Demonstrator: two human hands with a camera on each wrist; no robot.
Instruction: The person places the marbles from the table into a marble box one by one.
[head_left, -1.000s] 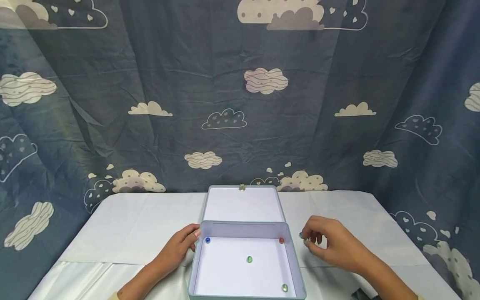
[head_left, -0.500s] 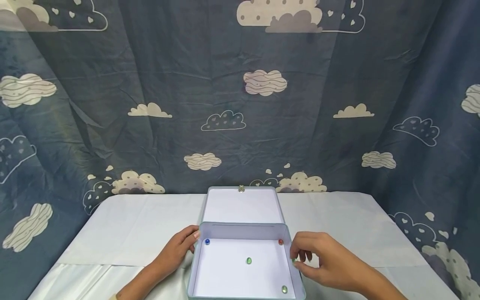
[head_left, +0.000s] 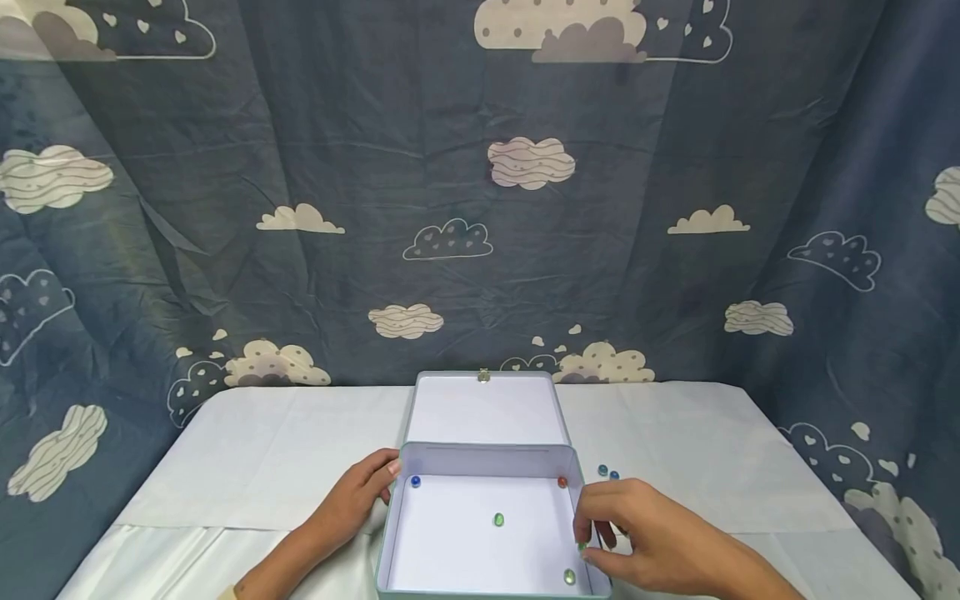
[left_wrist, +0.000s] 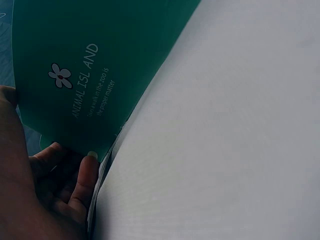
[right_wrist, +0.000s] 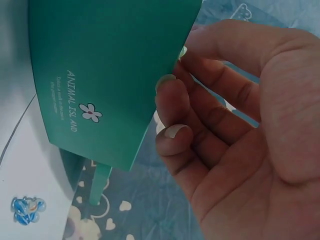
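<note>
A tin box, green outside and pale inside, lies with its lid folded back. My left hand grips the box's far left corner, thumb at the rim. Over the right rim, my right hand pinches a green marble between thumb and finger. Inside the box are a blue marble at the far left corner, a red marble at the far right, a green marble near the middle and a pale green marble at the near right.
Blue marbles lie on the white cloth right of the box; the right wrist view shows them as a tight cluster of marbles. A dark curtain with cloud prints hangs behind the table.
My right hand has moved left and nearer, from the marbles on the cloth to the box's right rim, bringing a green marble. The left hand and the marbles in the box stay put.
</note>
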